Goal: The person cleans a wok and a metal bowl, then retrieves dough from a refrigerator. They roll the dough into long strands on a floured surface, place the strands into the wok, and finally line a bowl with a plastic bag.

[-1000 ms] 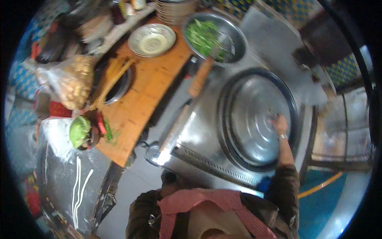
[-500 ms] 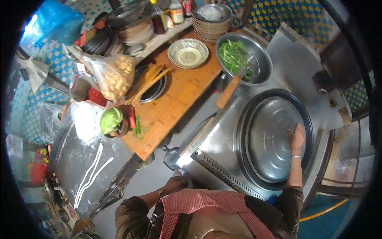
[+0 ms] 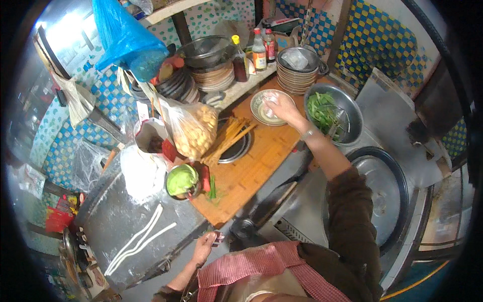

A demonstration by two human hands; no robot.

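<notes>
My right hand (image 3: 283, 110) is over a patterned shallow bowl (image 3: 257, 111) on the wooden board. Its fingers are drawn together inside the rim, near something pale and pinkish that is too blurred to name. Low in front of the apron, my left hand (image 3: 203, 247) is closed around a small dark-red object (image 3: 218, 238), its kind unclear. Just right of the bowl stands a metal basin (image 3: 355, 113) of green leaves (image 3: 322, 108), with a metal utensil in it. My right sleeve covers part of the large round metal pan (image 3: 385, 196).
On the wooden board (image 3: 251, 173) lie chopsticks (image 3: 231, 138), a bag of yellowish pieces (image 3: 193, 132) and cabbage in a container (image 3: 182, 180). Dough strips (image 3: 138, 244) rest on the floured dark surface. Stacked bowls (image 3: 297, 78) and bottles (image 3: 259, 53) stand behind; a blue bag (image 3: 128, 38) hangs left.
My right hand has left the large round metal pan and reached forward and left to the patterned bowl. My left hand has come up into clearer sight. The whole view has shifted.
</notes>
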